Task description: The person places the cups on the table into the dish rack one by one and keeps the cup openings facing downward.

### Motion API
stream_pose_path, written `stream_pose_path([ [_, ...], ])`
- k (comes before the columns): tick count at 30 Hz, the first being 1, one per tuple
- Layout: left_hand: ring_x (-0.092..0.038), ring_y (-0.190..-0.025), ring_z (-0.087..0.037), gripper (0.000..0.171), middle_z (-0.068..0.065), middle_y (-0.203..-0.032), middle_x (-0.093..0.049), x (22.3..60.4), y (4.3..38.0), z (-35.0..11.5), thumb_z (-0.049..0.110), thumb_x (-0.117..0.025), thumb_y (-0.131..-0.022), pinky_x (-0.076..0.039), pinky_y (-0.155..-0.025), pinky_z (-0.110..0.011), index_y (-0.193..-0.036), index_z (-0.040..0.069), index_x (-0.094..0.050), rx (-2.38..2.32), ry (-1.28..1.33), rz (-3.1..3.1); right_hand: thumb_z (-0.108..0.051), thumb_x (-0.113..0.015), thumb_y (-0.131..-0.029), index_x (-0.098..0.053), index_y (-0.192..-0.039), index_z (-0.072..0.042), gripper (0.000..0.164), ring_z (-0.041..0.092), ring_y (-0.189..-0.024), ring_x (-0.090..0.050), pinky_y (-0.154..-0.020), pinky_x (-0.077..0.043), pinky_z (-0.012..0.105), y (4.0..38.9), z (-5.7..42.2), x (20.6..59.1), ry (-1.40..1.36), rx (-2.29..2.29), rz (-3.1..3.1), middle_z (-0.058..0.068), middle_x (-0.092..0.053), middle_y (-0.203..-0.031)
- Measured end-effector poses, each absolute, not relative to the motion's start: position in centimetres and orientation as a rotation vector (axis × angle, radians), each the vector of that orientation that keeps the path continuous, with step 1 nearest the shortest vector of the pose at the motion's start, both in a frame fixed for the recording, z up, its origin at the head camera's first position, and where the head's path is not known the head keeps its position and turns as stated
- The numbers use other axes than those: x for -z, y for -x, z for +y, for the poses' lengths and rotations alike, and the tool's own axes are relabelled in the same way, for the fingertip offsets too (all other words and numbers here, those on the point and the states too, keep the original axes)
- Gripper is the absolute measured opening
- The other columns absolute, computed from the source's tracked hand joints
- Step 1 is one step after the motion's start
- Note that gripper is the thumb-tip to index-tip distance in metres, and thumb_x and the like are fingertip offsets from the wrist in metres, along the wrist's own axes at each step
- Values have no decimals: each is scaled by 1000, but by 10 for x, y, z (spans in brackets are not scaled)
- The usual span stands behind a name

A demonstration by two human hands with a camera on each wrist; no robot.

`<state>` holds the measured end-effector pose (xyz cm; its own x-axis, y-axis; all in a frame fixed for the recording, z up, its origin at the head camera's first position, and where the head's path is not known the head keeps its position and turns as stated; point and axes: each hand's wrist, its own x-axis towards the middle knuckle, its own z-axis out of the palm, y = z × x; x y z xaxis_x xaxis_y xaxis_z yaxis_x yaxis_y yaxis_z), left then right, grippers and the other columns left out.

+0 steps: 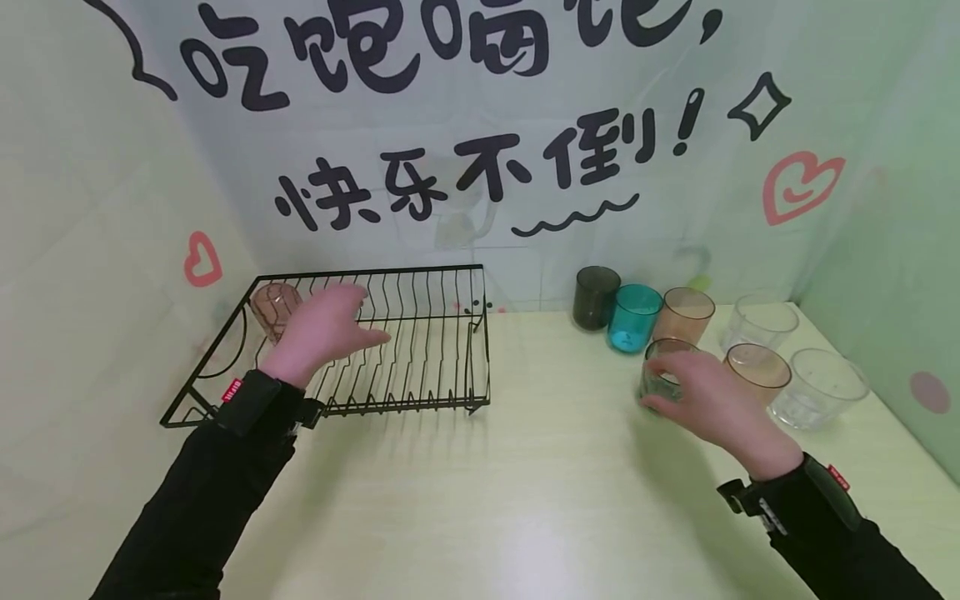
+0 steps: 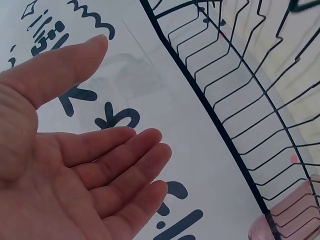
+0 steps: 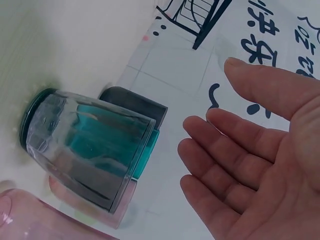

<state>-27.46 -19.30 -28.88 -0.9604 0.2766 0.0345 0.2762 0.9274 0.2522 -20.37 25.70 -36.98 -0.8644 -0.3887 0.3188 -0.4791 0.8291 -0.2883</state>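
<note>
My left hand [image 1: 324, 327] hovers over the black wire rack [image 1: 420, 406], fingers apart from thumb and holding nothing. Beside it, a pinkish glass [image 1: 274, 305] leans in the rack's left end, partly hidden by the hand. On the right, my right hand [image 1: 708, 400] is above a greyish clear glass [image 1: 660, 385], covering part of it in the head view. The right wrist view shows a gap between that glass [image 3: 55, 130] and the relaxed fingers [image 3: 235, 150]. Behind it stand a teal glass [image 1: 632, 321], a dark grey glass [image 1: 595, 300] and an amber-pink glass [image 1: 686, 312].
Right of my right hand stand another pinkish glass [image 1: 761, 371] and two clear glasses, one at the back [image 1: 759, 323] and one nearer [image 1: 817, 392]. A pale table [image 1: 510, 483] lies between the rack and the glasses. A printed cloth [image 1: 450, 242] hangs behind.
</note>
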Motion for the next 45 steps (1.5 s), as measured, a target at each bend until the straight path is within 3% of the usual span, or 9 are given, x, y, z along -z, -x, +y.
stream_pose_path([
  [14, -53, -119, -43, 71, -29, -131, -56, 299, 268, -183, 28, -78, -85, -44, -100, -55, -137, -10, -49, -367, -513, 3073, -10, -82, -78, -64, -113, 6, 43, 42, -99, -60, -86, -48, 55, 206, 269, 370, -569, -479, -2782, 22, -66, -111],
  [25, -59, -109, -40, 65, -23, -121, -62, 306, 264, -181, 30, -79, -84, -49, -92, -53, -131, -7, -54, -345, -516, 3077, -4, -84, -73, -63, -101, 4, 36, 40, -88, -64, -77, -51, 53, 215, 274, 382, -593, -429, -2749, 17, -68, -97],
  [33, -58, -112, -41, 67, -25, -125, -61, 306, 262, -180, 29, -80, -84, -47, -95, -54, -133, -8, -53, -340, -509, 3077, -4, -84, -73, -67, -95, 4, 29, 38, -87, -65, -76, -53, 51, 219, 275, 386, -577, -372, -2785, 18, -67, -102],
  [37, -56, -115, -42, 69, -26, -128, -59, 305, 263, -180, 30, -79, -84, -46, -97, -54, -135, -8, -52, -317, -519, 3080, -5, -84, -73, -70, -92, 1, 24, 35, -85, -66, -73, -54, 48, 222, 275, 386, -571, -357, -2822, 16, -67, -103],
  [45, -58, -111, -40, 65, -23, -122, -62, 305, 262, -180, 32, -79, -84, -48, -93, -53, -131, -6, -55, -309, -516, 3083, -6, -81, -78, -67, -80, -9, 14, 18, -65, -55, -57, -46, 35, 229, 273, 385, -514, -330, -2959, 0, -60, -80],
])
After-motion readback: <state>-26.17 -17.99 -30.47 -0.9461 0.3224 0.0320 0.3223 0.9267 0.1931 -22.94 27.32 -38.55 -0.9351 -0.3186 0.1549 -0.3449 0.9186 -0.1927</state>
